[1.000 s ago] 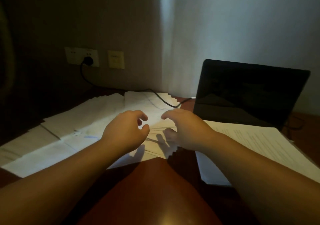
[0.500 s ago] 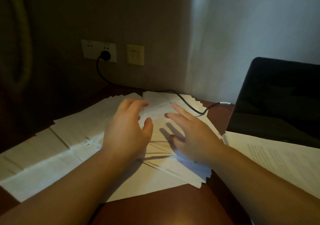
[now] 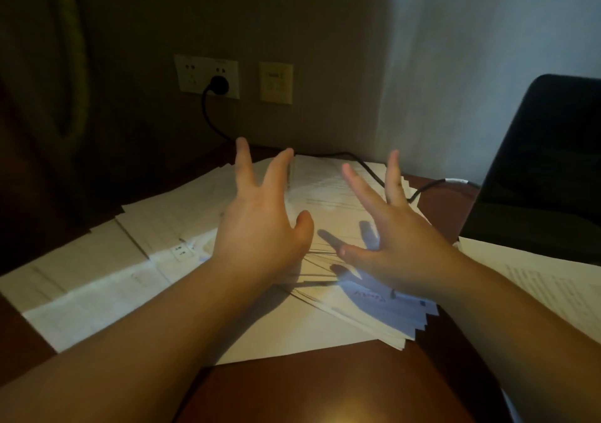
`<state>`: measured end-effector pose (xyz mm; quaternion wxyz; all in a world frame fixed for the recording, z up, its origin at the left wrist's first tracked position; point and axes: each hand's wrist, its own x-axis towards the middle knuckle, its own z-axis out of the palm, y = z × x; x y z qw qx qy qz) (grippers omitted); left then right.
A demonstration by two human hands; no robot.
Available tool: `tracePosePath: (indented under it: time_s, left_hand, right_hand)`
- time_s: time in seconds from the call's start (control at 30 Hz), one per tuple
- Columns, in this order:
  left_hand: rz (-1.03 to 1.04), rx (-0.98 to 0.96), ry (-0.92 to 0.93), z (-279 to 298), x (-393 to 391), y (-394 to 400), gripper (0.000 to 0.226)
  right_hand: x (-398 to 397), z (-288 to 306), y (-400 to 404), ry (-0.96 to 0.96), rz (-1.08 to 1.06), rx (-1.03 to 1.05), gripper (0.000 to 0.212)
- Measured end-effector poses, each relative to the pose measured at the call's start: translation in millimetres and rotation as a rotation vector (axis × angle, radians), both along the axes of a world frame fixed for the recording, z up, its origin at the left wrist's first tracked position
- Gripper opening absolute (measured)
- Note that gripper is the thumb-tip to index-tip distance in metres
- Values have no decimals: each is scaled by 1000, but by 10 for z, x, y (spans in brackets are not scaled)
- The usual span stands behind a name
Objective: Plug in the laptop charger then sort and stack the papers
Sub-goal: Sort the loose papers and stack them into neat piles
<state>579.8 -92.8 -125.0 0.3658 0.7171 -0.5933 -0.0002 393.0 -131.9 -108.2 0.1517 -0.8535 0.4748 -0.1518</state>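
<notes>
From the head camera, your left hand point(image 3: 260, 227) and right hand point(image 3: 395, 244) both hover with fingers spread wide, holding nothing, above the fanned papers point(image 3: 331, 201) on the wooden desk point(image 3: 309, 387). The charger plug point(image 3: 218, 85) already sits in the wall socket point(image 3: 208, 76), and its cable point(image 3: 367, 165) runs across the back of the fan toward the laptop point(image 3: 540, 169).

That cable is your main hazard: it lies on the far sheets, so if you sweep them together from behind you may drag it and tug the plug loose. The near corner of the fan sticks out past the desk edge, so a careless push could slide sheets off. More pages point(image 3: 527, 286) lie in front of the laptop, partly under your right forearm; lifting that arm could scatter them.
</notes>
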Motion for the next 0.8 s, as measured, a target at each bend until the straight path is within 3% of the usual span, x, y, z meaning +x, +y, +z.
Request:
tracePosePath:
  time_s: [0.1, 0.2, 0.4, 0.57, 0.8]
  left_hand:
    - [-2, -5, -46, -7, 10, 2, 82]
    - [-27, 31, -148, -74, 32, -30, 62]
    - [-77, 118, -20, -166, 82, -62, 45]
    - [-58, 162, -78, -141, 85, -63, 42]
    - [-81, 140, 78, -147, 34, -82, 46]
  right_hand:
    - [15, -49, -6, 40, 91, 27, 105]
    - [-8, -115, -62, 154, 129, 97, 90]
    - [-10, -138, -104, 107, 87, 56, 77]
    - [10, -118, -101, 80, 49, -4, 60]
    - [44, -79, 1, 94, 104, -62, 25]
